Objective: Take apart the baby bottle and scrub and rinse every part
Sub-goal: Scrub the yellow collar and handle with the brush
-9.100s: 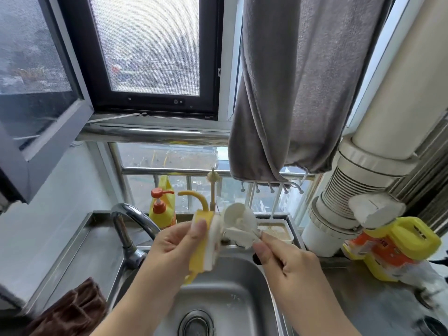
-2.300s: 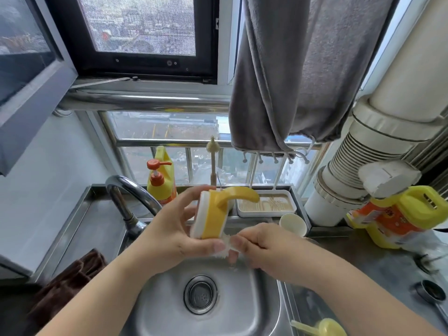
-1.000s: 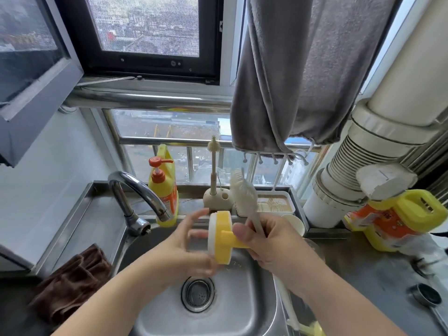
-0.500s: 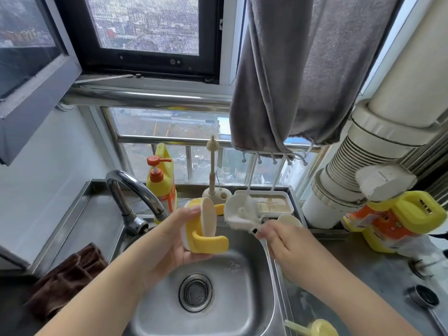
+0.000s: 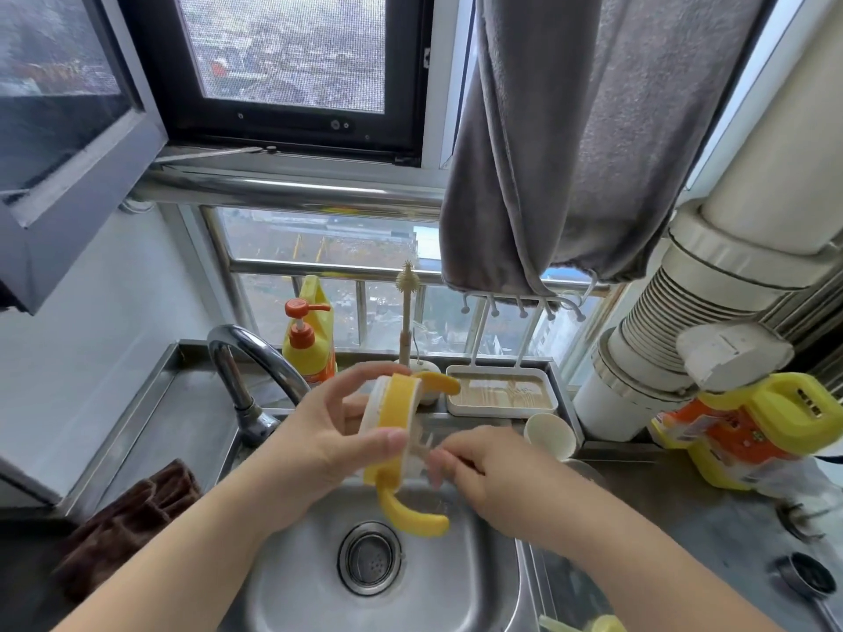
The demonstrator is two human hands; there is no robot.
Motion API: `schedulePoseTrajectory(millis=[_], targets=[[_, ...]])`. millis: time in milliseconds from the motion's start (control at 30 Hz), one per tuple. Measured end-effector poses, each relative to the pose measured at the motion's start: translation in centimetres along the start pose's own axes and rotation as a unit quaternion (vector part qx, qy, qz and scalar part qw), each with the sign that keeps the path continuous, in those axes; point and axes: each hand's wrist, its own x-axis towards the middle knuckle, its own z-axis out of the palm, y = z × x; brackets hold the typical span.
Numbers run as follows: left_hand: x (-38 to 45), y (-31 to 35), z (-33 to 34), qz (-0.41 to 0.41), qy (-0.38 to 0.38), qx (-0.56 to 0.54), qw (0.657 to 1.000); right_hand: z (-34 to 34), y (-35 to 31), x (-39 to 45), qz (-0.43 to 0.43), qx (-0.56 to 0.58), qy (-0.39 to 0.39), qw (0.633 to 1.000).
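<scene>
2 hands over the sink (image 5: pixel 292 581): left hand (image 5: pixel 319 444) fingers pinch the yellow handle ring (image 5: pixel 399 408), right hand (image 5: pixel 490 467) fingers curl round a blurred brush; scrubbing underway, rinsing left.

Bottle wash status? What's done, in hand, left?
Done: bottle is apart; a white cup-like part sits beside the sink. In hand: left hand grips the yellow handled collar; right hand works at its lower edge, tool blurred. Left: rinsing; the faucet shows no water.

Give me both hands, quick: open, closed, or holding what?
Left hand: holding the yellow handled bottle collar over the sink.
Right hand: fingers curled on a blurred brush.
</scene>
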Motion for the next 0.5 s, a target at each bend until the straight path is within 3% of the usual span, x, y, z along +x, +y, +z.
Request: schedulePoseTrajectory(millis=[33, 100, 133, 167, 233, 267, 333, 400, 433, 500], targets=[[-0.1, 0.2, -0.1, 0.022, -0.006, -0.002, 1.0, -0.1, -0.1, -0.2, 0.018, 0.09, -0.061, 0.994], [-0.3, 0.6, -0.3, 0.052, -0.014, -0.003, 0.999, -0.5, -0.6, -0.8, 0.059, 0.298, -0.157, 0.94], [-0.3, 0.7, -0.3, 0.06, -0.013, 0.004, 0.998, -0.4, -0.4, -0.9, 0.057, 0.332, -0.174, 0.925], [-0.2, 0.7, -0.4, 0.063, -0.009, 0.015, 0.998, -0.4, -0.3, -0.7, 0.05, 0.31, -0.161, 0.936], [0.0, 0.6, -0.2, 0.05, 0.006, 0.025, 0.998, 0.2, 0.0, 0.2, 0.022, 0.106, -0.026, 0.994], [0.1, 0.5, -0.1, 0.035, 0.016, 0.02, 0.999, 0.5, 0.1, 0.5, -0.007, -0.036, 0.068, 0.997], [0.2, 0.5, 0.1, 0.008, 0.027, 0.015, 0.999, 0.5, 0.6, 1.0, -0.074, -0.262, 0.271, 0.923], [0.3, 0.7, 0.1, 0.002, 0.029, 0.013, 0.999, 0.2, 0.5, 0.9, -0.146, -0.328, 0.369, 0.857], [0.3, 1.0, 0.1, 0.007, 0.028, 0.013, 1.0, 0.2, 0.6, 1.0, -0.166, -0.325, 0.389, 0.846], [0.2, 1.5, 0.1, 0.03, 0.019, 0.009, 0.999, 0.1, 0.6, 0.9, -0.153, -0.278, 0.37, 0.873]])
